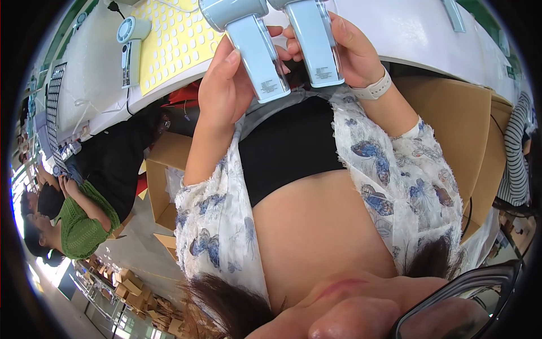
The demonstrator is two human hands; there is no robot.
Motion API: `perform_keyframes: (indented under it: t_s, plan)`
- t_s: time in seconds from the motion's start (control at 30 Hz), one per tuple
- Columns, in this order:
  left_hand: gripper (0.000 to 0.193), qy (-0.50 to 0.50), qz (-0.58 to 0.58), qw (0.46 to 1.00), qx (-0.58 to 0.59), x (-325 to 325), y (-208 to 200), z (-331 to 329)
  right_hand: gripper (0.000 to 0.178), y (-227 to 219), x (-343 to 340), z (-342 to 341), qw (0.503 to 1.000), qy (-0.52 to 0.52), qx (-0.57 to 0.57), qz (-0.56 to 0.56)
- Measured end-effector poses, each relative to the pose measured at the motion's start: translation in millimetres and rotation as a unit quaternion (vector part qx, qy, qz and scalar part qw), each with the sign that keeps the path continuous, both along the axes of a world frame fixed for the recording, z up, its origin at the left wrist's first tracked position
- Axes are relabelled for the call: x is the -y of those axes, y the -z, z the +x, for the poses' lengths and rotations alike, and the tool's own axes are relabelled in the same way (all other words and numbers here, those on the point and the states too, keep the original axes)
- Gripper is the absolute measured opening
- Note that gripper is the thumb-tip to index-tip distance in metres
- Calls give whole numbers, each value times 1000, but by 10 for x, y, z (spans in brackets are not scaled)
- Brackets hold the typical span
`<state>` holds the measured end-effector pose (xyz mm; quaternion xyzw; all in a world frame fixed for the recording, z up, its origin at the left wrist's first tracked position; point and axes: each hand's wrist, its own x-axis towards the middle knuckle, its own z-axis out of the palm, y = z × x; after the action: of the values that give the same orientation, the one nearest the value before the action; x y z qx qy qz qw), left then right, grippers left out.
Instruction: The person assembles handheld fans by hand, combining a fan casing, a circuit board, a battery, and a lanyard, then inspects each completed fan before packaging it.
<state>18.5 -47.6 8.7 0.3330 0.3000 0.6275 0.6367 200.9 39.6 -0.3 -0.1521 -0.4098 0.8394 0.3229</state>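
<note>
I hold two light blue handheld fans side by side over the near edge of the table. My left hand (224,82) is wrapped round the handle of the left fan (257,59), thumb on its near side. My right hand (358,53) grips the right fan (314,48) from its right side. Both handles point down toward me, with small print near their bottom ends. The fan heads are at the upper edge, and the right one is largely cut off. Between the handles, fingertips of both hands show close together.
Another blue fan (130,56) lies on the table at left, beside a yellow sheet (155,70) of white oval stickers. A blue piece (453,16) rests at the far right. Cardboard boxes (451,118) stand below the table. A person in green (84,226) works at left; a striped sleeve (515,152) shows at right.
</note>
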Motion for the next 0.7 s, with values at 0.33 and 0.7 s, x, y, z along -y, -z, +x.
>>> perform_keyframes:
  t_s: [0.33, 0.7]
  plan:
    - [61, -10, -20, 999, -45, 4, -29, 6, 67, -43, -37, -11, 979, -56, -125, -154]
    - [75, -28, 44, 973, -225, 53, 163, -224, 85, 66, -79, 130, 988, -93, 73, 98]
